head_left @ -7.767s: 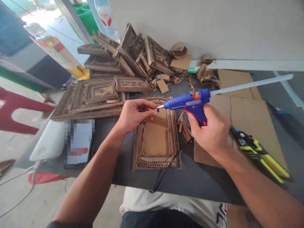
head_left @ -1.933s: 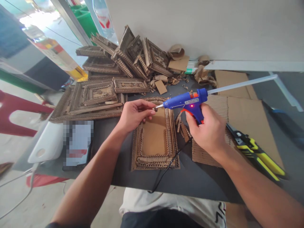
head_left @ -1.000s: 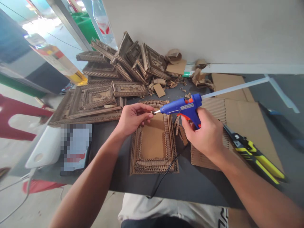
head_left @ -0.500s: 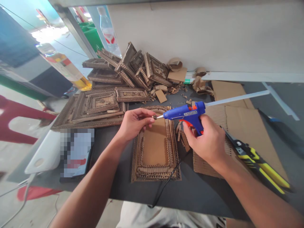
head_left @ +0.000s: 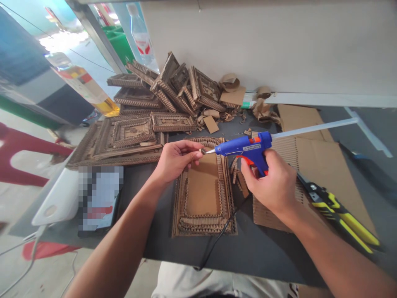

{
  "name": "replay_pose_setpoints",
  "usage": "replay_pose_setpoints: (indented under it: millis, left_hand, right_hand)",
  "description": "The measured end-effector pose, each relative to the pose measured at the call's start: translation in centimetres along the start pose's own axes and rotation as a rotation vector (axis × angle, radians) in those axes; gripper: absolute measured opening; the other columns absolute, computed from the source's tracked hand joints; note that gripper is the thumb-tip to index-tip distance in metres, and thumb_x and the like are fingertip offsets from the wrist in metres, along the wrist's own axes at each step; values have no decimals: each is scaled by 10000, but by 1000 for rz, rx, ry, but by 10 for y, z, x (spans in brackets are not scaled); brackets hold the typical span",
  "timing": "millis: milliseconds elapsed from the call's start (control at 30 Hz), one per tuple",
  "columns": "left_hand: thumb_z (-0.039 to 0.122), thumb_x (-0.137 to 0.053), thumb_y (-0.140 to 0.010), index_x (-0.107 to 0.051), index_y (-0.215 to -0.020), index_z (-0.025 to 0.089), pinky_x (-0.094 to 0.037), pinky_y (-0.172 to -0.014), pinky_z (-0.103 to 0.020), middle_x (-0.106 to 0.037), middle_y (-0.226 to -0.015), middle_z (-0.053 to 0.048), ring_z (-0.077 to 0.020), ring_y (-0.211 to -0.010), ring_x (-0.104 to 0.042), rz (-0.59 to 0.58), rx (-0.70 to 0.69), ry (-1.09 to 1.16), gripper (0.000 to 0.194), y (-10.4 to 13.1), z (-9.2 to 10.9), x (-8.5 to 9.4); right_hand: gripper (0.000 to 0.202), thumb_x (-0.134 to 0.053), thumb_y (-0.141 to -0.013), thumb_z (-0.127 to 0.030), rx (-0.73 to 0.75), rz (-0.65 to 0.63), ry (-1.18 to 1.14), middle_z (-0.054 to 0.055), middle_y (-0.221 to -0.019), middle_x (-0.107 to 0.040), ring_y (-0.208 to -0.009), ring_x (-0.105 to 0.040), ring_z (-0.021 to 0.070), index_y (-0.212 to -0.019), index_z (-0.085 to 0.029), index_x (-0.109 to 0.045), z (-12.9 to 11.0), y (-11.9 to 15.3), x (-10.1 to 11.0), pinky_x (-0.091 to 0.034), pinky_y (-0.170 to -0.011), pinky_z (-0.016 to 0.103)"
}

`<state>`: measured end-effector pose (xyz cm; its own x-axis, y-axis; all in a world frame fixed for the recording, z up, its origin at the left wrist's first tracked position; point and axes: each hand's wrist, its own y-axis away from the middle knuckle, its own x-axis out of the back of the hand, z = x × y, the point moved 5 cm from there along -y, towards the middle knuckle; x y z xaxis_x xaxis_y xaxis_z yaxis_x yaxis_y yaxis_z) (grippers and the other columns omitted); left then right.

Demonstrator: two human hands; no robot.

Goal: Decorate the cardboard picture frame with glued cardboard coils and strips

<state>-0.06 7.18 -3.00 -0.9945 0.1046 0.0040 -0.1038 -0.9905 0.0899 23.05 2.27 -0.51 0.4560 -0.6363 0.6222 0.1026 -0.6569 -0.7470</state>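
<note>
My right hand (head_left: 274, 182) is wrapped round the handle of a blue hot glue gun (head_left: 245, 145) with orange parts and a long clear glue stick (head_left: 316, 127) out of its back. Between the thumb and fingers of my left hand (head_left: 180, 159) is a small piece of corrugated cardboard (head_left: 202, 151). The gun's nozzle tip points left, right at this piece; whether they touch I cannot tell. Below both hands lies a rectangular cardboard frame (head_left: 203, 194), edged with corrugated strips. The gun's black cord (head_left: 217, 236) crosses its lower right corner.
Cardboard frames (head_left: 133, 132) are piled at the back left, with paper scraps beside them. Yellow-and-black snips (head_left: 338, 215) lie on cardboard sheets (head_left: 328, 165) at right. A phone (head_left: 102, 198), a white power strip (head_left: 58, 203) and a bottle of yellow liquid (head_left: 83, 85) stand or lie left.
The glue gun and my right hand have shifted very slightly right. My left hand still pinches the cardboard piece near the nozzle. The view has moved a little.
</note>
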Motion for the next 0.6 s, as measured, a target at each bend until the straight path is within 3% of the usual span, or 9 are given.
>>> replay_pose_setpoints:
  millis: [600]
  left_hand:
    - [269,-897,-635,-757,-838,131,-413,-407,-170,-694,-612,-22,-94,-497,-607,-5,9,-6,283,0,-4,-1]
  right_hand:
    - [183,-674,-855,-332,39,18,7,6,-670,-606,-553,-570,171,-906,-210,-548,-3,2,0,-411,-504,273]
